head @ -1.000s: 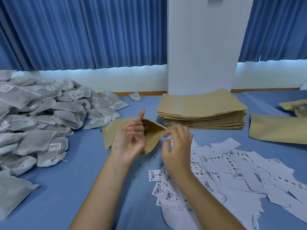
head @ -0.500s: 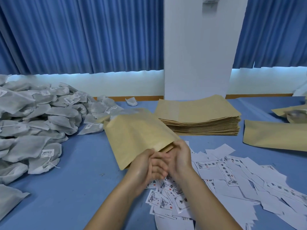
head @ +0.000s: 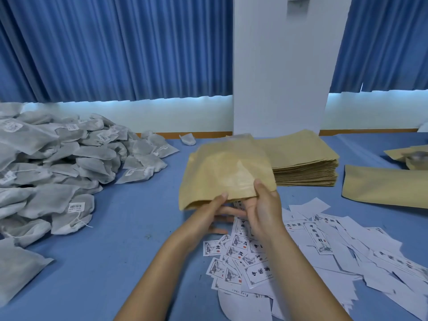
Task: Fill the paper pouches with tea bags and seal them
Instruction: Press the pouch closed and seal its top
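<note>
The blue counter (head: 111,262) fills the lower view, with blue curtains and a white pillar behind its far edge. A large heap of grey tea bags (head: 58,172) covers the left side, reaching the left edge. White printed labels (head: 347,256) lie scattered and overlapping across the near right part. A thick stack of brown paper pouches (head: 308,163) sits near the middle of the far edge, and one flat pouch (head: 384,188) lies on its own toward the right edge. In front of the stack, the held pouch (head: 222,172) is raised off the counter above the labels and tilted, its far end up. The left hand (head: 213,214) pinches its near edge, thumb on top and fingers stretched underneath. The right hand (head: 264,209) grips the same edge just beside it, thumb pressed on the upper face and fingers below. A single small tea bag (head: 187,139) lies alone at the far edge, between the heap and the stack.
</note>
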